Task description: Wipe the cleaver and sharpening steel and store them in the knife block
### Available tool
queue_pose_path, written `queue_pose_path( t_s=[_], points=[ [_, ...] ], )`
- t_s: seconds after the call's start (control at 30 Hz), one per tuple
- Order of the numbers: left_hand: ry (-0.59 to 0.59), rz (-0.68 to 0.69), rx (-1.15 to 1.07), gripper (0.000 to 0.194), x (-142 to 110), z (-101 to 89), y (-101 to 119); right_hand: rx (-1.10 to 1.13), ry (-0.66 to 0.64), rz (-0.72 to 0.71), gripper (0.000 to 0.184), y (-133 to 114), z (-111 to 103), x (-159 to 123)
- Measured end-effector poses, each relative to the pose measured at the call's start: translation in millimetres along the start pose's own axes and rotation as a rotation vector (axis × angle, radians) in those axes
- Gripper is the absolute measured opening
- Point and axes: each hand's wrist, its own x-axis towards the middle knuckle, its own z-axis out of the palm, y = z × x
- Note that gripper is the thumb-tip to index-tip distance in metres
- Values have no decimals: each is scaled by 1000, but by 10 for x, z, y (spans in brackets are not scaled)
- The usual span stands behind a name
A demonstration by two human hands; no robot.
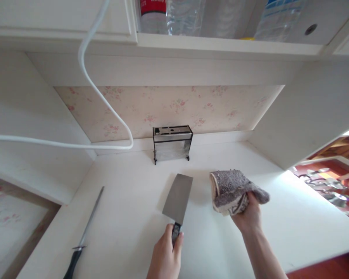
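Observation:
A cleaver (178,197) with a broad grey blade and dark handle is in my left hand (166,252), its blade pointing away from me over the white counter. My right hand (248,213) grips a folded grey-brown cloth (231,190) to the right of the blade, apart from it. Behind the cleaver, against the back wall, stands a knife block (173,133) with a slotted metal top and clear sides; no knives show in its slots. On the left lies a sharpening steel (90,221) with a black handle, touched by neither hand.
The white counter (128,217) runs between side panels. Overhead, an open cabinet shelf (221,42) holds several plastic bottles (184,17). A white cable (104,100) hangs across the upper left. Floral wallpaper (177,104) covers the back wall.

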Motion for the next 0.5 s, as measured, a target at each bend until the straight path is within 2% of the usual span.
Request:
queue_pose_path(
  t_s=[0.13, 0.33, 0.5],
  points=[
    [-43, -80, 8, 32, 118, -10, 168, -36, -68, 84, 26, 80, -265, -109],
    [-72, -113, 48, 27, 162, 98, 259, -130, -213, 235, 28, 176, -597, -145],
    [-52, -133, 104, 24, 206, 135, 289, -139, -291, 218, 19, 161, -838, -106]
  ],
)
